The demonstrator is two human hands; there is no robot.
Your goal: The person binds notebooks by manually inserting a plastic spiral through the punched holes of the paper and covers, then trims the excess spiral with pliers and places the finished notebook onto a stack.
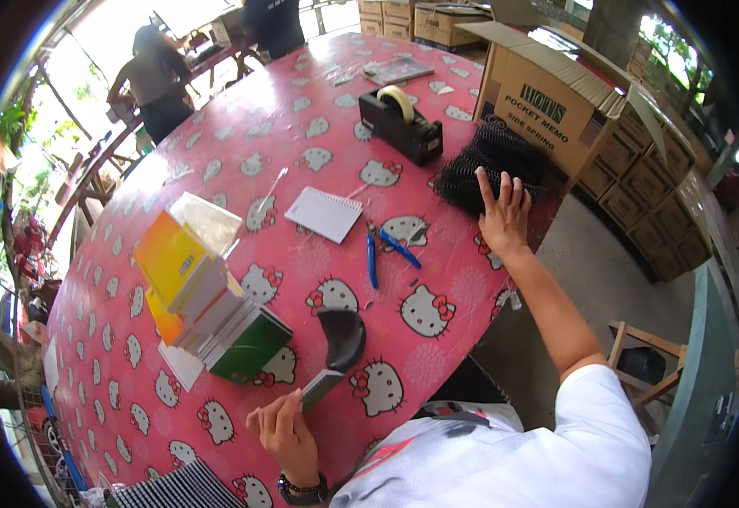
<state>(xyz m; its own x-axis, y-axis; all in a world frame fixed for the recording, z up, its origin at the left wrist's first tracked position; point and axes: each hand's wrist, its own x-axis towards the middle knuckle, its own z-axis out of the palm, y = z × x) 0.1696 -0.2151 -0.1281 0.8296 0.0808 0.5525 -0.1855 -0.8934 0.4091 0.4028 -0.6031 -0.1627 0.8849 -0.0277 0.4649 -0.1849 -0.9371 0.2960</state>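
Observation:
My left hand (285,430), a dark band on its wrist, pinches a small green-covered notepad (322,389) near the table's front edge. Farther off to the right, my right hand (505,212) lies with fingers spread over a heap of black spiral binding coils (488,161); its fingertips touch the coils. Just beyond the held notepad is a curved black plastic piece (346,340). A stack of small notepads with green (255,345) and yellow covers (169,258) stands to the left. Blue-handled pliers (372,258) lie open at the middle, beside a white spiral notepad (325,214).
A black tape dispenser (401,125) stands beyond the pliers. At the far right edge sits an open cardboard box (539,106), with more stacked cartons (640,199) behind. A black-and-white striped item (175,488) lies at lower left. Two people (159,85) are in the background.

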